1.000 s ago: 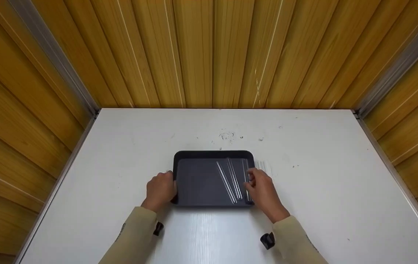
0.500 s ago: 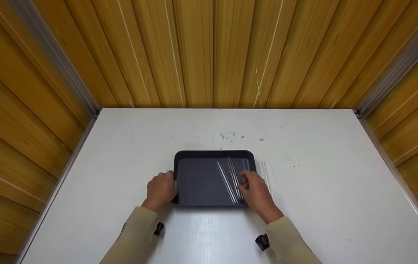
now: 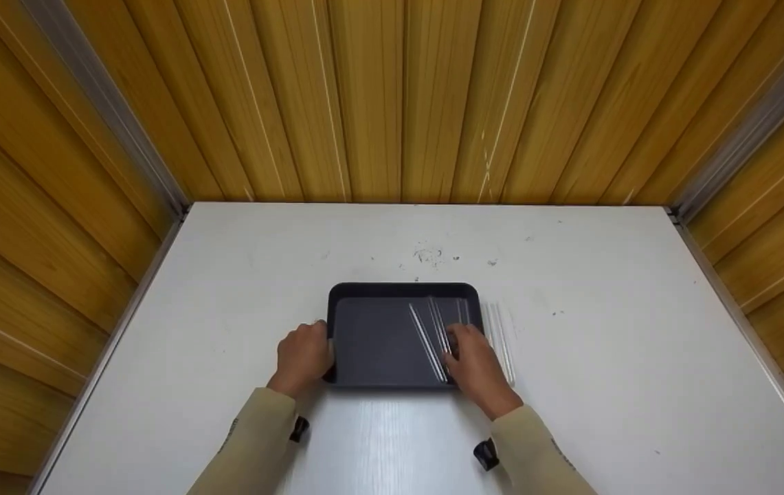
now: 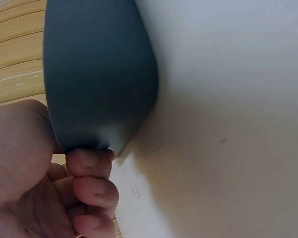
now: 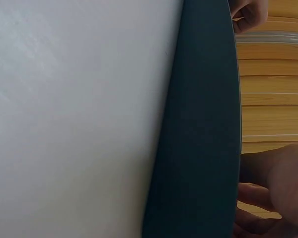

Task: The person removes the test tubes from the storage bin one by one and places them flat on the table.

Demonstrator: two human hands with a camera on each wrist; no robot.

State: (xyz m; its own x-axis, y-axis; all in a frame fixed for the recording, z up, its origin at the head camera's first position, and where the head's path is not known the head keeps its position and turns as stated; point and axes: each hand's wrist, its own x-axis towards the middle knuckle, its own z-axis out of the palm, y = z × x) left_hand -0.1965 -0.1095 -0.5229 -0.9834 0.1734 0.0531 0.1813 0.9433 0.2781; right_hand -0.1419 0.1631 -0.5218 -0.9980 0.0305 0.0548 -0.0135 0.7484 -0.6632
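Note:
A dark grey rectangular tray (image 3: 385,344) lies on the white table. My left hand (image 3: 304,357) grips its left rim; in the left wrist view curled fingers (image 4: 92,186) show under the tray's wall. Thin clear tubes (image 3: 427,342) lie slanted in the right half of the tray. Over that half is my right hand (image 3: 477,368), with bent thumb and forefinger right at the middle tubes (image 3: 438,320) and covering their lower ends. I cannot tell whether it pinches one. In the right wrist view the tray's side hides most of the fingertips.
Several more clear tubes (image 3: 500,344) lie on the table (image 3: 605,344) just right of the tray. Yellow wood-patterned panels (image 3: 392,103) wall the table at the back and on both sides.
My right hand has moved left and slightly nearer to me, from the rightmost tubes to the middle ones. More of the tubes beside the tray now shows. My left hand has stayed put.

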